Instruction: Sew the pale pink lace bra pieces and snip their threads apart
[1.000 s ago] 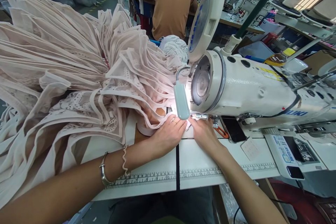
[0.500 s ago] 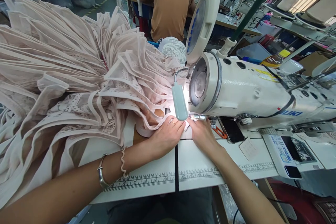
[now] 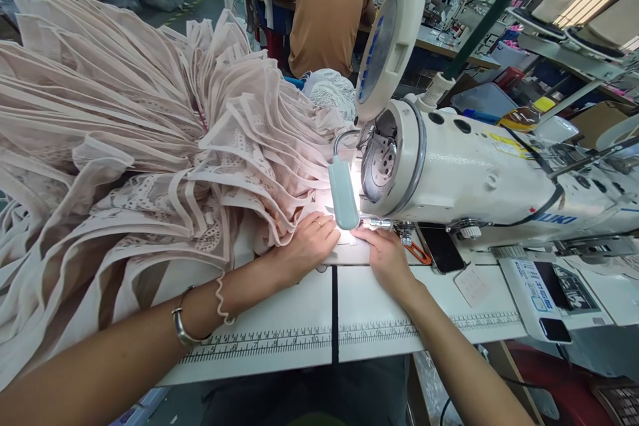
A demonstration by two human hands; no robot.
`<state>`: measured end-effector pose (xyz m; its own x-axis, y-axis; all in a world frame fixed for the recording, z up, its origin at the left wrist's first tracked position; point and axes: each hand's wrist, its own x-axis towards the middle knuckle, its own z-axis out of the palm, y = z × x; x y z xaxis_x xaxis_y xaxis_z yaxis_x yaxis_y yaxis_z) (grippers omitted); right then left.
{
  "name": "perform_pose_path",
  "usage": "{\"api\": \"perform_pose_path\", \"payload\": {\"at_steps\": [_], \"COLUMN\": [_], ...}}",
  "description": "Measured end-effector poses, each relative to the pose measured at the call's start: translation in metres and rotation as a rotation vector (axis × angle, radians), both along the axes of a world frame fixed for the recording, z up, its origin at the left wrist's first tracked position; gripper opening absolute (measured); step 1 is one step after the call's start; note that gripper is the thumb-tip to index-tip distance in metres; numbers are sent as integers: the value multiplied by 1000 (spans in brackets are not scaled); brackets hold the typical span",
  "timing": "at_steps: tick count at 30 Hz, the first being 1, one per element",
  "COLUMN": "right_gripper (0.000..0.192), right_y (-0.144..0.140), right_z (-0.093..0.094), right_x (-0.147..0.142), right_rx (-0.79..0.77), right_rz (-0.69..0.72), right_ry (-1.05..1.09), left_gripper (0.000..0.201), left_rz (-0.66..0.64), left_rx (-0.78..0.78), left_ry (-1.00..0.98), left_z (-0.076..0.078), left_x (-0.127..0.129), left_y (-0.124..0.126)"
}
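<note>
Your left hand (image 3: 305,244) lies flat, fingers pressed together, on a small pale fabric piece (image 3: 344,251) under the head of a white sewing machine (image 3: 479,173), near the far edge of the surface (image 3: 299,319). Your right hand (image 3: 385,254) rests just beside it on the same piece, fingertips close to the needle area; whether its grip pinches the cloth or only presses on it cannot be told. A small lamp (image 3: 343,194) shines onto the spot between your hands.

Compared with a moment ago, your left hand has slid a little toward the far edge and both hands sit slightly further apart, so more of the piece shows between them. The round end of the machine now shows inner metal parts instead of a smooth disc, which suggests the mechanism has turned and stitching is under way.

A big heap of pink mesh pieces (image 3: 124,126) fills the left side of the surface. Orange-handled snips (image 3: 418,251) lie just right of your right hand. Another person in a brown shirt (image 3: 327,6) sits beyond, back turned
</note>
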<state>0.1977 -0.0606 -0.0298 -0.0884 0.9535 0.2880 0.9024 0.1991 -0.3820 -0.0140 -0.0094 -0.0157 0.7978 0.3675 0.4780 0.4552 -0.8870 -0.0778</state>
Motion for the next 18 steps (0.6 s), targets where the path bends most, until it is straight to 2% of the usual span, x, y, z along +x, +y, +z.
{"api": "perform_pose_path", "payload": {"at_steps": [2,8,14,18], "right_gripper": [51,50,48,43], "right_y": [-2,-3,-7,-8], "right_z": [-2,0,6,7], "right_x": [1,-2,-4,-4], "right_rx": [19,91,89,118], "right_rz": [13,90,110,77], "right_ry": [-17,-121,-121,-114], "left_gripper": [28,28,36,26], "left_rz": [-29,88,75,41], "left_rx": [-96,-328,-324,-351], "left_ry": [-53,-223,-309,-344], "left_z": [-3,-12,-8,-10], "left_x": [-1,10,8,7], "left_y": [6,12,10,9]}}
